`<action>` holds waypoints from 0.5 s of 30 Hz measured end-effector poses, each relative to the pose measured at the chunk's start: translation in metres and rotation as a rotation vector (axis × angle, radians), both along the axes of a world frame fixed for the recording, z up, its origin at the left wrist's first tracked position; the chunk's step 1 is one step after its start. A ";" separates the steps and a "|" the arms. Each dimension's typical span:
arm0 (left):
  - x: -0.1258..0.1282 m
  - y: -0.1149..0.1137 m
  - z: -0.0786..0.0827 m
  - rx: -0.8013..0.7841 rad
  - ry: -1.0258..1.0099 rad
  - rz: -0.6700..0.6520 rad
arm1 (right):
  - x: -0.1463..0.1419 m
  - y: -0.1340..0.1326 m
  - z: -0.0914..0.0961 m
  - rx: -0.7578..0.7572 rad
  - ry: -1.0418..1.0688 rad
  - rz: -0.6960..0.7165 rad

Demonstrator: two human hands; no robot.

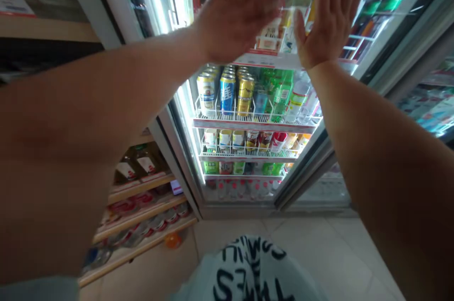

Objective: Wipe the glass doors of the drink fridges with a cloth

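Both my arms reach up toward a lit drinks fridge point(184, 116). My left hand point(237, 17) is blurred by motion, fingers stretched out, in front of the upper shelf. My right hand point(329, 12) is raised flat with fingers spread and straight, holding nothing, beside the same shelf point(276, 57). Below the hands stands a row of cans point(227, 93), white, blue and gold, next to green bottles point(280, 88). Lower wire shelves point(248, 154) carry small cups and more bottles.
Wooden shelves point(142, 216) with bottles and packaged goods stand at the left. An orange ball-like object point(173, 240) lies on the floor by them. A second fridge point(432, 102) is at the right. Pale floor tiles point(319, 249) lie ahead of my printed shirt point(248, 268).
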State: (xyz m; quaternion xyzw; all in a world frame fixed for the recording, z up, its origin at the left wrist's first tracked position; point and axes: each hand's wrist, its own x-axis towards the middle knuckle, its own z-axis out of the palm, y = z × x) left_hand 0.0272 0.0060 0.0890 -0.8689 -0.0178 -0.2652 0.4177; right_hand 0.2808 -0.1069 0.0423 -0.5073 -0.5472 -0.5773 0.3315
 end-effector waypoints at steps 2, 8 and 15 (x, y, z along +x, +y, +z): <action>-0.006 0.003 -0.001 0.027 0.318 -0.112 | -0.001 0.000 -0.001 -0.010 0.012 -0.018; -0.023 0.016 0.033 -0.304 -0.613 0.402 | -0.004 -0.003 -0.001 0.003 0.028 -0.015; -0.024 0.013 0.011 0.031 0.421 -0.084 | -0.009 -0.006 -0.002 -0.070 0.134 0.018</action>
